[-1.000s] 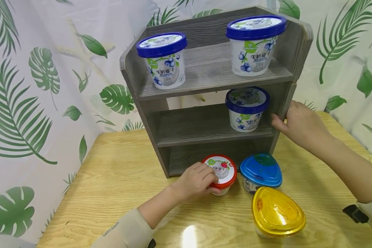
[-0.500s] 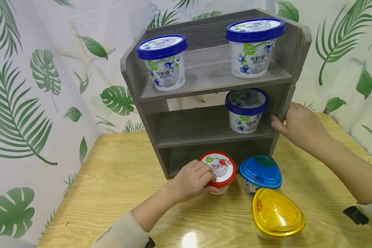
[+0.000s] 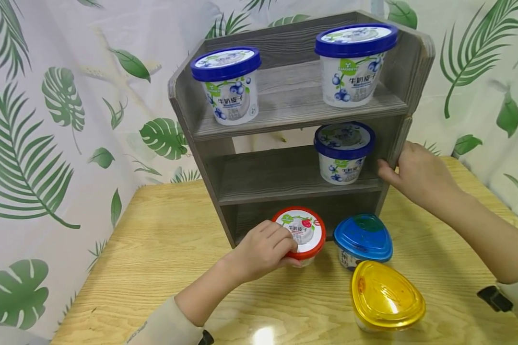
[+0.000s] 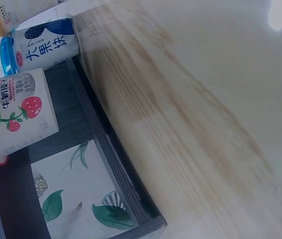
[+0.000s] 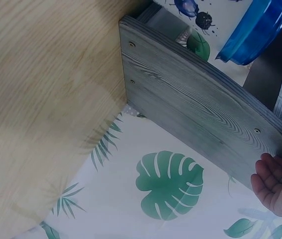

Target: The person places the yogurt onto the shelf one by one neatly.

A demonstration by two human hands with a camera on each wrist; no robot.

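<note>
My left hand [image 3: 259,251] grips a red-lidded strawberry tub [image 3: 305,230], thumb at its near side and fingers over the lid. In the left wrist view this tub [image 4: 24,112] hangs in front of the shelf opening, its base apart from the tabletop. At the right, my right hand [image 3: 420,175] holds the side of the grey wooden shelf unit [image 3: 414,91], thumb at the front edge. The right wrist view shows the bent fingers of the right hand [image 5: 275,184] against the outer side panel [image 5: 195,89].
A blue-lidded tub [image 3: 364,239] and a yellow-lidded tub [image 3: 386,297] stand on the wooden table [image 3: 147,268] before the shelf. Blueberry tubs occupy the top shelf, left [image 3: 230,91] and right [image 3: 354,67]; another blueberry tub [image 3: 343,158] stands on the middle shelf.
The left hand has shifted the strawberry tub slightly left and away, toward the bottom opening. The right hand stays at the shelf's side.
</note>
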